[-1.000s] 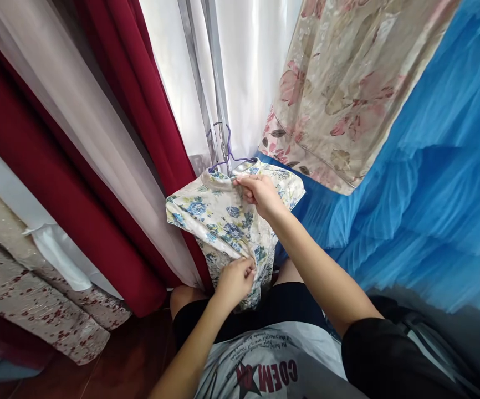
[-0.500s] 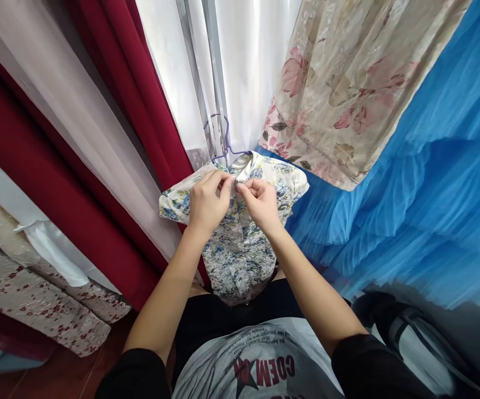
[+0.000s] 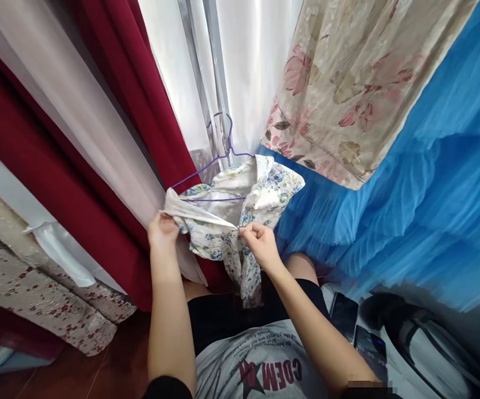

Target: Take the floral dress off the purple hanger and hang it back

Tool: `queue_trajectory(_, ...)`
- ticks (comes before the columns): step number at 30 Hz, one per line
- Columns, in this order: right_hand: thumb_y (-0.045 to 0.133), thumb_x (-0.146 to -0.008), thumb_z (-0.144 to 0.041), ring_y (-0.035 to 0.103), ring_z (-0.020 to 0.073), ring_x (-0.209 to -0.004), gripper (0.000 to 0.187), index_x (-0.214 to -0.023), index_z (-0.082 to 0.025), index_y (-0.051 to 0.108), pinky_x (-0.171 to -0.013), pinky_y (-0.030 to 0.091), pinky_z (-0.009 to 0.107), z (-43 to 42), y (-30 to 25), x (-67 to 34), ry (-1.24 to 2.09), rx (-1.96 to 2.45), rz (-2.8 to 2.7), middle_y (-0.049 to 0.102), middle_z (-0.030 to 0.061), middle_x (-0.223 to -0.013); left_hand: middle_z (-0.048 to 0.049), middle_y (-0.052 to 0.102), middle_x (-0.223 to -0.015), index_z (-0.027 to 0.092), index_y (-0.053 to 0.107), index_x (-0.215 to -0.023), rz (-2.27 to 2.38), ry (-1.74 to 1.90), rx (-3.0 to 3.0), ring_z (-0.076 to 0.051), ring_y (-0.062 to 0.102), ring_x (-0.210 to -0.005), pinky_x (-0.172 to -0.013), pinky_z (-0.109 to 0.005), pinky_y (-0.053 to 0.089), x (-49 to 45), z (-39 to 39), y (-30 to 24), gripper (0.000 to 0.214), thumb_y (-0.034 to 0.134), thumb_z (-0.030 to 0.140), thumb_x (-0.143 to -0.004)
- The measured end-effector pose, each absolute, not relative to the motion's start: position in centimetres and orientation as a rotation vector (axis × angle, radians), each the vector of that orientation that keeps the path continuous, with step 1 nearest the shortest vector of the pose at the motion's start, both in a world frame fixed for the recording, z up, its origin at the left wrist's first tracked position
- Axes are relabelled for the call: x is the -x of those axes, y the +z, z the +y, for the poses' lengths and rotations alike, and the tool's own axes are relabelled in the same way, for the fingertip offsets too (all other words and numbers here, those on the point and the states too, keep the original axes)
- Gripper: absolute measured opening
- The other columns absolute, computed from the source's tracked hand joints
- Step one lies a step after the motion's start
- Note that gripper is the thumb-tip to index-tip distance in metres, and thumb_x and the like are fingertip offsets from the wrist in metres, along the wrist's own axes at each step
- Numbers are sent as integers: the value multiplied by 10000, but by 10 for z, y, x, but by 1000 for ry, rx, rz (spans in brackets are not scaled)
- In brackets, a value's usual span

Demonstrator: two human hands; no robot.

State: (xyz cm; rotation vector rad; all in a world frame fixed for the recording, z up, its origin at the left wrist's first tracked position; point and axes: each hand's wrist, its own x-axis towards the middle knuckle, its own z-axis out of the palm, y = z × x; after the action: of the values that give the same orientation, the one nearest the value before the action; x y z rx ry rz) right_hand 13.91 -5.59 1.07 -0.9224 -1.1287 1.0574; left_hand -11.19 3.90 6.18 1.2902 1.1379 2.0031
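Note:
A white shirt with a blue and yellow floral print [image 3: 207,244] hangs in front of me, its right shoulder still over a purple hanger [image 3: 231,145]. The hanger's left arm is bare, and its lower bar shows inside the open neck. My left hand [image 3: 163,228] is closed on the shirt's left shoulder edge, pulled out and down below the hanger's left end. With thumb and forefinger, my right hand [image 3: 260,243] pinches the front edge of the shirt near the middle. Whatever small fastening lies between those fingertips is too small to make out.
Dark red curtains [image 3: 98,205] and pale cloth hang at left. The hanger's hook is on a grey metal rail [image 3: 213,72]. A beige floral cloth [image 3: 348,111] and blue tulle [image 3: 410,210] hang at right. Two phones [image 3: 343,315] lie beside my right leg.
My left hand has moved left and down from the collar, drawing the shirt's left shoulder off the hanger. My right hand has moved lower with the front edge, and the neck has opened wide.

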Motion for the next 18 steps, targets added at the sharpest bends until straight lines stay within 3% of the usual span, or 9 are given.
queue_trajectory(6,638,-800,-387,316,101,-478,214,-705,-207,575,-477,242,253,-55,-40,-173,924,1030,-773,407,-73,-510,-39,619,-770,195,486,-749,1124,1739,-856,-206,648,-767,-746,-386,535,40,-18,-9,309,612,435,-898)
queue_trajectory(8,620,-797,-412,331,107,-503,250,-670,-222,518,-495,274,256,-50,-64,-192,780,1108,-649,408,-69,-534,-55,672,-942,205,547,-854,983,1644,-648,-206,666,-890,-795,-354,521,8,-43,-14,285,660,468,-861)
queue_trajectory(11,591,-777,-462,324,113,-502,307,-625,-248,433,-496,292,266,-44,-96,-216,685,1202,-559,379,-72,-531,-52,676,-1077,220,592,-929,839,1511,-904,-200,651,-1025,-900,-329,510,-33,-75,0,275,640,489,-900)
queue_trajectory(14,622,-722,-474,329,120,-481,303,-616,-256,441,-481,292,274,-44,-111,-229,689,1265,-573,380,-76,-498,-45,679,-1012,208,618,-932,752,1465,-1068,-182,651,-982,-921,-294,505,-59,-92,21,280,635,488,-929)
queue_trajectory(18,687,-640,-376,475,153,-603,229,-710,-230,526,-584,403,279,-50,-100,-238,615,1291,-635,532,-37,-603,-27,658,-865,198,620,-959,750,1428,-1121,-159,635,-811,-747,-248,506,-72,-101,21,301,627,499,-954)
